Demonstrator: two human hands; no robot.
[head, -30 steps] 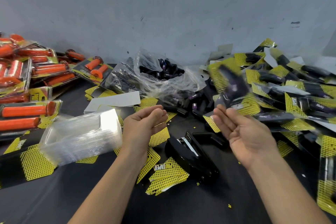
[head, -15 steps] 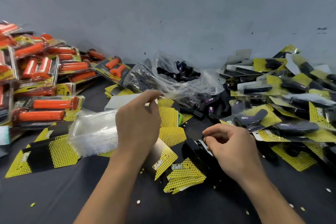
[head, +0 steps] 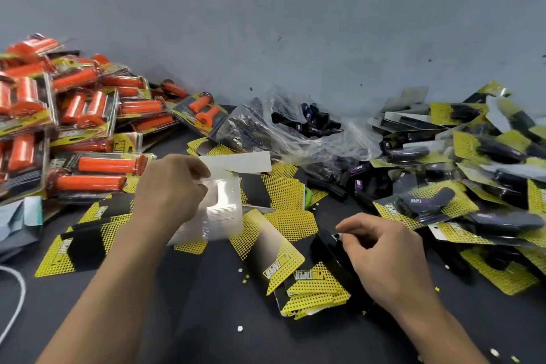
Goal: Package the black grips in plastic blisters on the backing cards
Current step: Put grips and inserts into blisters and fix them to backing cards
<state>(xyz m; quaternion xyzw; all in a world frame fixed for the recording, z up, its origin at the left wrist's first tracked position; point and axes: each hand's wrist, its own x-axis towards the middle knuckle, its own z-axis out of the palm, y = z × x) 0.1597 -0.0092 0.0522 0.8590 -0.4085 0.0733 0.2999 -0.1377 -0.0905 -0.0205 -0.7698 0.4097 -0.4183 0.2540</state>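
Far L, packs of orange grips (head: 97, 162) are heaped vs. the wall (head: 266, 23). The L hand (head: 168, 189) is curled round the blisters (head: 220, 210), a nested clear stack tipped up off the table (head: 192, 319). Thumb and fingers are pinched at its upper edge, prob. to peel one off.

Blank backing cards (head: 274, 245) are fanned between the hands, the nearest w/ its long axis run far-L to near-R. Behind them, mid-frame, the loose black grips (head: 313, 121) are kept in a clear bag (head: 277, 103), w/ more spilled just R of it; their axes are mixed. These lie ahead of both hands and slightly R, so the R hand is judged the nearer for a pick.

A stapler (head: 325, 248) is set just L of the R hand (head: 384, 254). Its fingers are loosely curled and nothing is seen held; contact w/ the stapler can't be told. Far R, finished black packs (head: 472, 162) are piled.

Vs. 0.5 s ago: the stack lay flatter w/ the L hand over it; now it is gripped and raised. The R hand is found approx. where it was. At 1 s ago both palms were turned up and open.
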